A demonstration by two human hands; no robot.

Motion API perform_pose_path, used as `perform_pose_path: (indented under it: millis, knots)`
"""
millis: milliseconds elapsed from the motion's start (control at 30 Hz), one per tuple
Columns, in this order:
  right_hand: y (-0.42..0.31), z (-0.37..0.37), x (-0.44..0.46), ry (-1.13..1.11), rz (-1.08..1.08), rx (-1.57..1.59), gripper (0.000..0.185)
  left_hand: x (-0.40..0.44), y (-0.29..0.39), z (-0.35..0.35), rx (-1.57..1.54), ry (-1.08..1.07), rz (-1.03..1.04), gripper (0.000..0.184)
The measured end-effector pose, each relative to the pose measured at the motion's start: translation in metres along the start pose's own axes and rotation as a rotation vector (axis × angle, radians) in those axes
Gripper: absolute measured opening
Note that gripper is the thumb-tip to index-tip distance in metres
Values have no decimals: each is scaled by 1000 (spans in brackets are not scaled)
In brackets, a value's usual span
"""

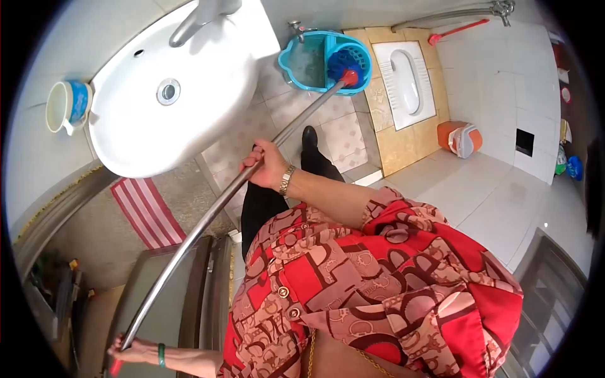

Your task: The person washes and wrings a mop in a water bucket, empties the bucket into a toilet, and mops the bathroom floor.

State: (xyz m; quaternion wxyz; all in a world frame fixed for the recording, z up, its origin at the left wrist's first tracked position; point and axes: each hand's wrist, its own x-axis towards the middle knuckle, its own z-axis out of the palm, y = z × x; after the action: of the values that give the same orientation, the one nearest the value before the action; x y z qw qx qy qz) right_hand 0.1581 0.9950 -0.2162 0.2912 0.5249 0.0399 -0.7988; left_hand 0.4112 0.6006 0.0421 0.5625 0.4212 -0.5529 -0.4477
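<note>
A long metal mop pole [189, 242] runs diagonally across the view. My right hand [268, 165], with a watch at the wrist, is closed around its middle. At the lower left, my left hand [131, 351], with a green bangle, is wrapped round the pole near its red end. The blue mop head [345, 65] sits in the basket on the right side of a light-blue bucket [285, 61]. Cloudy water [307, 65] shows in the bucket's left compartment.
A white sink [208, 94] is at the upper left, with a cup [58, 106] beside it. Right of the bucket is a squat toilet [406, 82] on a raised tiled step. An orange container [455, 138], a striped mat [148, 211] and a door frame [196, 296] surround me.
</note>
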Motion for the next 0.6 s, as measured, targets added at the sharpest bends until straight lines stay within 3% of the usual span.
perform_pose_path:
  millis: [33,67,100,133,167,200,233,267,333,367,400,433,467,533,600]
  knots:
    - [-3,11,7,-51,30,24,31,-7,12,33,-49,-46,69,29]
    - [-3,22,-1,-113,68,54,31,5,28,36,-216,-155,10,27]
    - [-7,37,-15,-137,98,90,38,-35,48,77,-108,-138,65,32]
    - [-14,48,-23,-147,99,103,38,-61,60,107,-82,-303,-27,44]
    - [-18,59,-31,-230,84,89,38,-119,66,151,-97,-382,29,46]
    - [-22,67,-36,-315,66,76,39,-122,54,156,-445,-869,-246,54]
    - [-28,64,-33,-465,95,116,37,-161,68,190,-645,-833,-454,49]
    - [-25,70,-21,-466,73,107,37,-159,47,208,-852,-834,-464,42]
    - [-27,91,-52,-314,80,-252,33,-149,66,238,-970,-900,-451,31]
    - [-39,80,-48,-431,220,-592,30,-142,77,252,-1001,-975,-473,25]
    - [-50,78,-57,-446,211,-580,30,-134,93,265,-1035,-1055,-488,20]
    - [-61,76,-67,-530,-109,-1156,37,-129,110,277,-1065,-1225,-431,15]
    - [-74,73,-73,-568,-467,-1718,52,-131,125,287,-1125,-1183,-471,15]
    - [-105,92,-110,-539,-1075,-1718,58,-109,139,309,-1084,-1361,29,10]
    - [-113,118,-135,-592,-1760,-1710,62,-134,178,336,-1145,-1514,130,16]
